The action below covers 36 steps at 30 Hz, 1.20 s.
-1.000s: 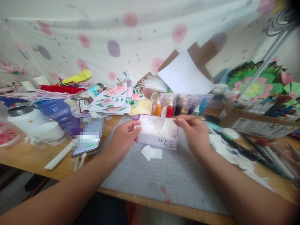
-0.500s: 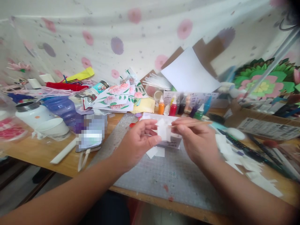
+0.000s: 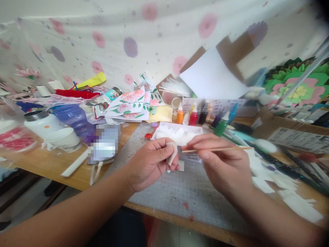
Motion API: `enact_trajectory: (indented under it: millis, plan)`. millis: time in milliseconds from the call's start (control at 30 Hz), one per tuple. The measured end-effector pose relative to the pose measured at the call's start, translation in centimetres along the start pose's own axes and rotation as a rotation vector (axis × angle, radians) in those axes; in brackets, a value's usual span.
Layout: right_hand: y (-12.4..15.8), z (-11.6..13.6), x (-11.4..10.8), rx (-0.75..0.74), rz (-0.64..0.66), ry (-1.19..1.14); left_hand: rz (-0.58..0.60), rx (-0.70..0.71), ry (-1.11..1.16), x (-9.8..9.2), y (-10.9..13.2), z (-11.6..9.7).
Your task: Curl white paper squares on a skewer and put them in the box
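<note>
My left hand (image 3: 151,164) is closed in a pinch on a small white paper piece (image 3: 171,153), held above the grey cutting mat (image 3: 180,195). My right hand (image 3: 222,164) grips a thin wooden stick (image 3: 218,149) that lies level, its left tip touching the paper piece. Just behind both hands sits a white box (image 3: 180,134) filled with white paper pieces, writing on its front wall. Under the hands, a loose white paper square (image 3: 181,166) lies on the mat.
A row of small coloured bottles (image 3: 205,118) stands behind the box. A phone (image 3: 104,147), white jar (image 3: 41,124), white cup (image 3: 63,139) and blue bottle (image 3: 74,118) sit left. Painted flower cards (image 3: 131,104) lie behind. White scraps (image 3: 288,192) and pens (image 3: 282,168) lie right.
My left hand took a white paper piece out of the box and drew it toward me. My right hand brought the stick's tip to the piece. The view shifted slightly.
</note>
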State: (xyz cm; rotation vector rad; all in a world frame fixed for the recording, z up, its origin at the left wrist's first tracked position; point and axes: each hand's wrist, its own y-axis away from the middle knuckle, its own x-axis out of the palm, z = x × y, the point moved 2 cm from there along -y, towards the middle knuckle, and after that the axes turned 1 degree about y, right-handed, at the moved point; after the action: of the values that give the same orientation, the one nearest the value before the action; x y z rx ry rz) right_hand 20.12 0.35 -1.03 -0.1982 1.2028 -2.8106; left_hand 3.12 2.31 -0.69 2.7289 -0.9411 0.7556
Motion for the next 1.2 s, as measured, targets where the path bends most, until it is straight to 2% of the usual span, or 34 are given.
enact_trajectory:
  millis: [233, 500, 733, 1100, 1200]
  plan:
    - [0.1, 0.6, 0.2, -0.014, 0.036, 0.006, -0.047, -0.008, -0.011, -0.2, -0.2, 0.3]
    - [-0.1, 1.7, 0.5, -0.071, 0.026, 0.174, -0.014, -0.027, -0.009, 0.1, 0.0, 0.4]
    - [0.0, 1.6, 0.5, -0.083, 0.032, 0.213, -0.009, -0.022, -0.018, 0.1, 0.1, 0.4]
    - [0.3, 1.5, 0.2, -0.065, 0.061, 0.222, -0.038, -0.028, -0.008, 0.3, 0.1, 0.5]
    - [0.5, 1.8, 0.4, -0.043, 0.06, 0.301, -0.04, -0.051, 0.01, 0.3, 0.2, 0.7]
